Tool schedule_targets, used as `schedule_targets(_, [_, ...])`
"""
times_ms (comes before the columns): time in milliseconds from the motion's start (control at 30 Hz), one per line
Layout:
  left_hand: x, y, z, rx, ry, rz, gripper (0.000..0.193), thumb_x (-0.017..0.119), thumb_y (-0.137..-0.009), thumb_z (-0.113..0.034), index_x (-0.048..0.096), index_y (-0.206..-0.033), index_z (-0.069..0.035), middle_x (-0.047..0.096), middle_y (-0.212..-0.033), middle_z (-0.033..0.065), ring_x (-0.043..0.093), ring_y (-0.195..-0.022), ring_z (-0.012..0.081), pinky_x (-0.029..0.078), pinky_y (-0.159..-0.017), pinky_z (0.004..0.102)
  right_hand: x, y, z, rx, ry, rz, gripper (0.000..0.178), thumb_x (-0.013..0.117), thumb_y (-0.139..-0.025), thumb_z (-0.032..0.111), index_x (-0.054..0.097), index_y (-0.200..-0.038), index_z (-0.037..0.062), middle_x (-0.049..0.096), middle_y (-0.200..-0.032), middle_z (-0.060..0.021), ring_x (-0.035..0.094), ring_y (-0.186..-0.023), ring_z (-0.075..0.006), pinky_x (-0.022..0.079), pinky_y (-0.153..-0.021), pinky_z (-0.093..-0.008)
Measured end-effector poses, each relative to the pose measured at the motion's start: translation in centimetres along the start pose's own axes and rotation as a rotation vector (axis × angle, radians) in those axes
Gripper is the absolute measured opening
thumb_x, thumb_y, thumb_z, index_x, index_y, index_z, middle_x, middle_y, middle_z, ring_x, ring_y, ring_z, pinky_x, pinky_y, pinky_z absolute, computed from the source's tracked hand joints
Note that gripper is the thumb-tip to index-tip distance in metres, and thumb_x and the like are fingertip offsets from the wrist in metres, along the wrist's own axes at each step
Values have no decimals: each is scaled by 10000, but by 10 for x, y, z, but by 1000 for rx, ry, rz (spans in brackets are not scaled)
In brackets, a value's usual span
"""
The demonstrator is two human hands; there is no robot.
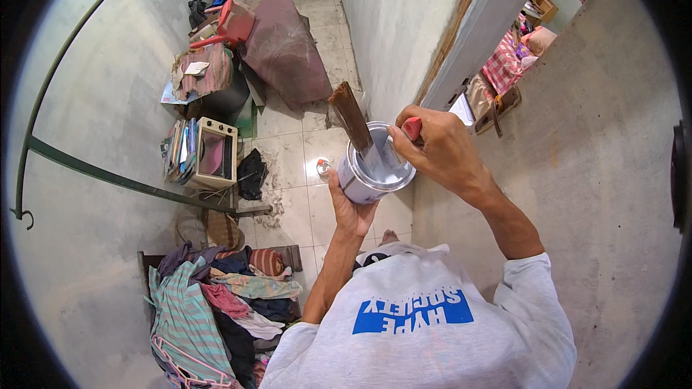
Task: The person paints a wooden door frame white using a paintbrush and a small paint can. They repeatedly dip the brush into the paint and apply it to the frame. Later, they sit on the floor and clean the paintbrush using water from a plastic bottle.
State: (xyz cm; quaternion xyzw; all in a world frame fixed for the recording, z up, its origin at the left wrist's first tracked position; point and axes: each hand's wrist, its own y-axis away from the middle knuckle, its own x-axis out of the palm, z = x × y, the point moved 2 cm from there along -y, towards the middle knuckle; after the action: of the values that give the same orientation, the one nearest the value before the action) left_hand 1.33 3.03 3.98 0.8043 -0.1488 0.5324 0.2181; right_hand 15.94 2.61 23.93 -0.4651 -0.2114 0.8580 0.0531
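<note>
At nine o'clock from the right hand (448,150), clenched on a smooth red handle (411,127), sits a round white can (362,185), clasped at seven by the left hand (351,210); its flat brown wooden stick (351,118) points toward eleven.

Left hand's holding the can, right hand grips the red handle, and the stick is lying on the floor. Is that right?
Not quite: the head view shows the stick standing tilted in the can, not lying on the floor. The left hand holds the can, and the right hand grips the red handle.
</note>
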Motion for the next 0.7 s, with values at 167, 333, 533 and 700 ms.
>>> schedule_targets(167, [0, -1, 1, 2, -4, 19, 863, 493, -925, -739, 373, -1529, -134, 462, -1513, 125, 496, -1367, 299, 459, -1114, 535, -6, 1, -3, 64, -94, -39, 195, 727, -906, 176, 666, -877, -7, 617, -650, -132, 612, -541, -250, 486, -550, -357])
schedule_targets(333, [-1, -2, 3, 5, -4, 25, 864, 492, -929, -734, 365, -1534, -130, 458, -1517, 138, 497, -1360, 330, 462, -1094, 567, -27, 11, -9, 195, -185, -160, 216, 729, -914, 179, 664, -859, -19, 591, -620, -43, 571, -550, -121, 456, -522, -292])
schedule_targets(533, [1, -4, 6, 1, 25, 35, 851, 482, -938, -728, 363, -1534, -132, 468, -1502, 155, 514, -1324, 361, 481, -1054, 574, -22, 33, -52, 493, -630, -299, 218, 704, -955, 220, 681, -912, 7, 636, -725, 2, 593, -593, -73, 499, -518, -267])
schedule_targets(700, [6, 0, 3, 7, -17, 40, 840, 471, -945, -726, 355, -1532, -137, 471, -1490, 169, 515, -1313, 372, 480, -1038, 599, 0, 69, -89, 553, -1144, -362, 296, 701, -976, 287, 664, -1064, 7, 694, -850, -61, 691, -685, -141, 580, -585, -307])
